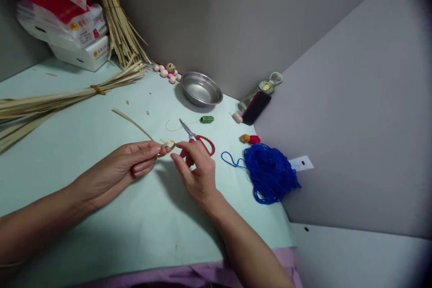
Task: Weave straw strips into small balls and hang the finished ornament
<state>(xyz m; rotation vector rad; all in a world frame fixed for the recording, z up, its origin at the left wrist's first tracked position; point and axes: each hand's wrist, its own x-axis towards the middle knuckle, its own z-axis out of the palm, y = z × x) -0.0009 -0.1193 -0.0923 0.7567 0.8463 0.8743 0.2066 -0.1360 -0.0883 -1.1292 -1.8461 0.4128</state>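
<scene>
Bare forearms (251,240) come in over a lilac cloth (189,276) along the near edge of the worktop (135,234), meeting at a pale strip (134,123). The left hand (137,159) pinches this strip between thumb and fingers, just where it bends into a small loop, presumably so the curl does not spring back; the strip's long tail runs free toward the far left, out of the fingers' way. The right hand (199,168) is half spread, its index fingertip at the loop's edge and the thumb apart, which suggests guiding rather than gripping. Both seem raised slightly, leaving room around the loop. Just beyond the right hand, partly hidden by it, lie red-handled scissors (191,135), likely left there for easy reach. Farther out are a small green piece (207,119) with a thin thread, a steel bowl (201,92) and, to the right, blue yarn (270,173), heaped where it would not tangle with the strip. A phone (256,108) leans near the wall, apparently propped for viewing. At far left, a tied bundle of strips (67,100) lies flat, its band probably stopping it from scattering.
</scene>
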